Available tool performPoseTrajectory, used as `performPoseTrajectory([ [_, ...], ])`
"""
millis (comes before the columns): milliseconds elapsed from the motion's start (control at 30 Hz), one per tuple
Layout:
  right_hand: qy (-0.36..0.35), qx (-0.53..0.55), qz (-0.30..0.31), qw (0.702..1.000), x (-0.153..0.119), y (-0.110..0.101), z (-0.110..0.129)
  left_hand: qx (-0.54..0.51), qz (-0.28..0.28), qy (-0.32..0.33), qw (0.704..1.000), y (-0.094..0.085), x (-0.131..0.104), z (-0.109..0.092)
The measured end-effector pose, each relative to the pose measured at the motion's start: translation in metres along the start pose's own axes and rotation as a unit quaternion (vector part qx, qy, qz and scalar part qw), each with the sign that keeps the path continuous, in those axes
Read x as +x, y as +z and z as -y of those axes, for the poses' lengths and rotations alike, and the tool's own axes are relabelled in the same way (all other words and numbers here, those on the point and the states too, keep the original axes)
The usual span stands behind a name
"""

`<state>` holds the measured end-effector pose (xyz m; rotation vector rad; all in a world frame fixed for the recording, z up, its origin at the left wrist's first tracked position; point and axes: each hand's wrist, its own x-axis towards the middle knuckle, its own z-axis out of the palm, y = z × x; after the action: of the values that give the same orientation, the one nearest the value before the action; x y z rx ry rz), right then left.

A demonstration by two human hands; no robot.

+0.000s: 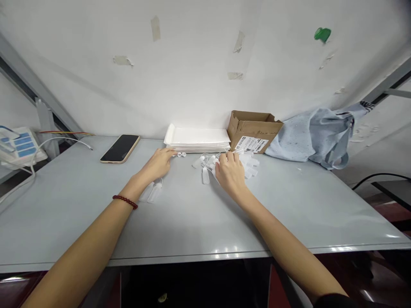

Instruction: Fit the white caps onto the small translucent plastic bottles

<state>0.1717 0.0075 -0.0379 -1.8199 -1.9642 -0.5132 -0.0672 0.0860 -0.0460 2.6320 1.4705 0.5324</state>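
Observation:
My left hand (158,163) reaches forward over the grey table with its index finger stretched out. Its fingertips touch or nearly touch the small white caps (181,154) lying in front of the white stack. Beside that wrist lie a couple of small clear plastic bottles (155,192), partly covered by the hand. My right hand (231,172) is in a pile of similar small bottles (251,164), fingers curled down among them. What those fingers hold is hidden. One bottle (205,175) with a white top lies just left of that hand.
Behind the caps is a stack of white padded envelopes (199,136). An opened cardboard box (253,130) stands right of it, then light blue cloth (308,137). A phone (120,149) lies at left, near a white cable (61,140). The wall (192,85) bounds the table's back.

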Motion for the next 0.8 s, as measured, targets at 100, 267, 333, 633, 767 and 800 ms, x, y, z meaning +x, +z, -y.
performPoseTrajectory([
  [100,-0.048,0.026,-0.015,0.998,-0.004,-0.001,0.008,0.007,0.018,0.015,1.000,0.001,0.002,0.005],
  [267,-0.179,0.142,0.051,0.972,-0.012,-0.003,0.043,0.006,0.024,0.053,0.998,0.004,0.005,0.013],
  [333,-0.202,0.202,0.102,0.953,-0.012,-0.002,0.060,0.005,0.025,0.054,0.998,0.004,0.005,0.014],
  [633,-0.136,0.318,0.250,0.904,-0.010,0.001,0.113,0.022,0.073,-0.006,0.997,-0.008,0.004,0.003],
  [767,-0.155,0.309,0.255,0.903,-0.012,0.000,0.120,0.039,0.085,-0.023,0.995,-0.012,0.002,0.004],
  [800,-0.160,0.303,0.254,0.905,-0.013,0.001,0.121,0.040,0.086,-0.026,0.995,-0.013,0.002,0.005],
])
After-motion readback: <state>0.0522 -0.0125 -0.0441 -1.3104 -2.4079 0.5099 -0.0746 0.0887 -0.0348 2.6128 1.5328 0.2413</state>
